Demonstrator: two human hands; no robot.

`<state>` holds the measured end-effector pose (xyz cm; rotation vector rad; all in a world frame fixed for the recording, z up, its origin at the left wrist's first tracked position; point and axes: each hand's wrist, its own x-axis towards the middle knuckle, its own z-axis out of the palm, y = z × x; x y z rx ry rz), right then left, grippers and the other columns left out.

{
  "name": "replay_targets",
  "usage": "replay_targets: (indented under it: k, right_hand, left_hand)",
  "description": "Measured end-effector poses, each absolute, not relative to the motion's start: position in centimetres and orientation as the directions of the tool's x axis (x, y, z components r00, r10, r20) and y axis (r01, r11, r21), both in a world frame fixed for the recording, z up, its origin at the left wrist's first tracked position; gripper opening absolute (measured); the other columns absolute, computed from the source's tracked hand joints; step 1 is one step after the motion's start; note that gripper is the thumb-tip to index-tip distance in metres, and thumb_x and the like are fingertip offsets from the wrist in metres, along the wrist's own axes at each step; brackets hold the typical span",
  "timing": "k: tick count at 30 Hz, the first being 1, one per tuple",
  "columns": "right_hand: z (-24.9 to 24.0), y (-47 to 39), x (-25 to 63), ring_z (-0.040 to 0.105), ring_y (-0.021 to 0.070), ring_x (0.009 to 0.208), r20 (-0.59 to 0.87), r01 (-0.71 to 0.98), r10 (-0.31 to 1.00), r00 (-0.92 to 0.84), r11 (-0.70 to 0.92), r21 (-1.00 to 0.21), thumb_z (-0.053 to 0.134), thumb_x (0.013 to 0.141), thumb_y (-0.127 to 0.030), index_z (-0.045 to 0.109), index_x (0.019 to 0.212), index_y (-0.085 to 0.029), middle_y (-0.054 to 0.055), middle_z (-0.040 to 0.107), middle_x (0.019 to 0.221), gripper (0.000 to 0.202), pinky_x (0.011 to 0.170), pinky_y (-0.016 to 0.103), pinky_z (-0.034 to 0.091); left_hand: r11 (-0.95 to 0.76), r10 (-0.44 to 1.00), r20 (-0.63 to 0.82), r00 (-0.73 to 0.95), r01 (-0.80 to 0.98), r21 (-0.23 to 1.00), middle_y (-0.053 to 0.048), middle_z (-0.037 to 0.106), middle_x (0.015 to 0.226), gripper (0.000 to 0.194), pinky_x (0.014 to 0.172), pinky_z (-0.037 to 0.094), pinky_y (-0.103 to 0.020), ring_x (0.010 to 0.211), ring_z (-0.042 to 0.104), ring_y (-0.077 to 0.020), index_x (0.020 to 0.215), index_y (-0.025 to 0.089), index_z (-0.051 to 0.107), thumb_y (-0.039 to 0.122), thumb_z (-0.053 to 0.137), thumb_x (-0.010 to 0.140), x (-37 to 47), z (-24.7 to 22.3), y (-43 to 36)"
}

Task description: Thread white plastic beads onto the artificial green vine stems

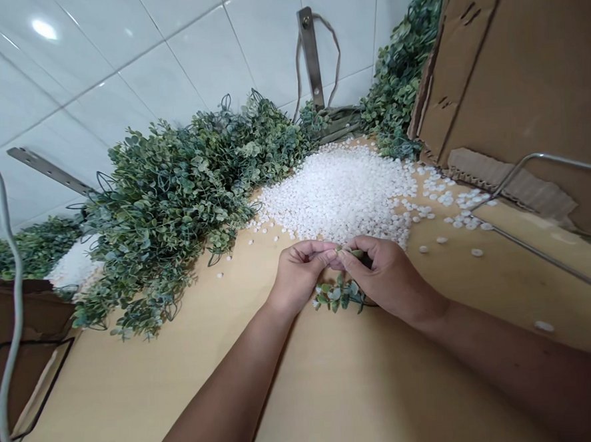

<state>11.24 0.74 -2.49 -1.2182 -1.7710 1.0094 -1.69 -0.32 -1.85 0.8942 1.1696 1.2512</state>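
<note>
My left hand [302,271] and my right hand [386,275] meet over the table, thumbs and fingertips pinched close together. Between them is an artificial leaf sprig [340,293]; its green leaves hang below my right hand, and a bit of green shows at the fingertips. My left fingertips are closed at the sprig's tip, and whatever small piece they pinch is hidden. Just beyond my hands spreads a heap of small white plastic pieces [343,188]. To the left of it lies a large pile of artificial greenery [183,181].
A cardboard box [522,80] stands at the right, with a bent metal rod [553,258] before it. More greenery [401,68] leans beside the box. A white cable [12,265] hangs at the left. Metal brackets [310,60] are fixed to the tiled wall [264,29].
</note>
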Motion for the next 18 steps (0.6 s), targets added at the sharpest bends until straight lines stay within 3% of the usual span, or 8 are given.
replay_targets:
  k: [7, 12, 18]
  right_hand:
    - [-3.2, 1.2, 11.9, 0.06, 0.0172, 0.059, 0.062, 0.239, 0.947, -0.315, 0.143, -0.961, 0.049, 0.074, -0.035, 0.054, 0.064, -0.018, 0.004, 0.063, 0.06, 0.02, 0.056, 0.028, 0.047]
    - [-2.4, 1.6, 11.8, 0.054, 0.0139, 0.05, 0.075, 0.252, 0.924, -0.375, 0.179, -0.951, 0.048, 0.074, -0.041, 0.054, 0.062, -0.019, 0.0, 0.057, 0.052, 0.026, 0.051, 0.026, 0.044]
    - [-1.4, -2.7, 15.9, 0.047, 0.0096, 0.044, 0.033, 0.382, 0.914, -0.404, 0.201, -0.902, 0.049, 0.081, -0.044, 0.053, 0.063, -0.018, -0.003, 0.051, 0.049, 0.033, 0.044, 0.022, 0.04]
  left_hand:
    - [0.122, 0.992, -0.129, -0.014, -0.239, 0.963, -0.001, 0.065, 0.054, 0.031, 0.059, 0.046, -0.024, 0.053, 0.058, -0.0099, 0.063, 0.012, 0.069, 0.035, 0.08, 0.046, -1.8, -2.0, -0.2]
    - [0.099, 0.995, -0.101, 0.002, -0.215, 0.972, 0.0, 0.062, 0.054, 0.042, 0.057, 0.042, -0.022, 0.053, 0.054, -0.0083, 0.065, 0.011, 0.068, 0.045, 0.079, 0.043, -2.2, -2.3, 0.1]
    - [0.069, 0.997, -0.065, 0.035, -0.096, 0.993, -0.001, 0.059, 0.06, 0.047, 0.057, 0.04, -0.024, 0.054, 0.051, -0.0087, 0.066, 0.012, 0.063, 0.056, 0.069, 0.051, -2.2, -2.9, 0.4]
